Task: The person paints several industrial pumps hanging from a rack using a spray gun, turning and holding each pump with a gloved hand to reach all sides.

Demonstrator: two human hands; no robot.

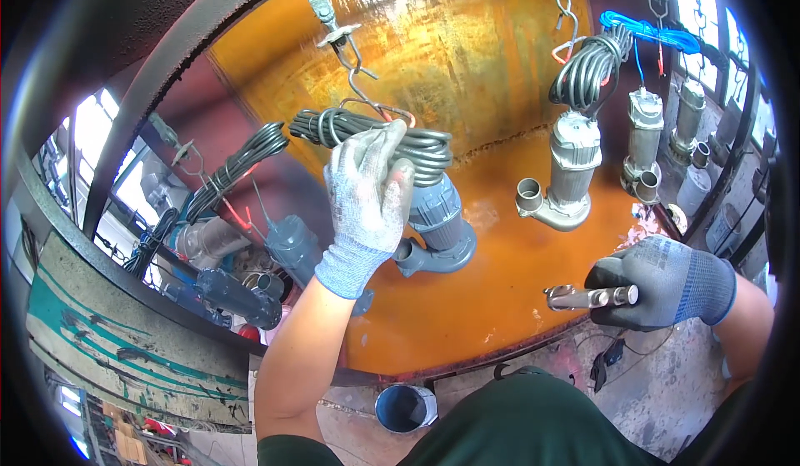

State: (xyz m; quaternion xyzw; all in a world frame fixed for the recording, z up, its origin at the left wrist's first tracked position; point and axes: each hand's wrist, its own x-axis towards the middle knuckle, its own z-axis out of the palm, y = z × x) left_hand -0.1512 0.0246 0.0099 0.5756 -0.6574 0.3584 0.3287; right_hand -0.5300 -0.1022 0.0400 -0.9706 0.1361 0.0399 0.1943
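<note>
A blue-grey submersible pump (440,220) hangs in front of me, with a bundle of dark cable (429,153) coiled above it. My left hand (367,187), in a pale blue-grey knitted glove, is closed on this cable coil, partly covering it. Over at the right, my right hand (654,283) wears a dark-coated glove and grips a metal spray gun (592,298). The gun's nozzle end points left, and its handle is hidden in my fist. The suspension hook (358,87) and its wire run up from the coil to a clamp.
More pumps hang to the right, the nearest a silver-grey pump (575,166); another blue-grey pump (293,245) hangs left. Behind stands an orange-stained curved booth wall (467,57). A bucket (405,408) sits on the floor near my legs. A dark frame (133,124) arches at left.
</note>
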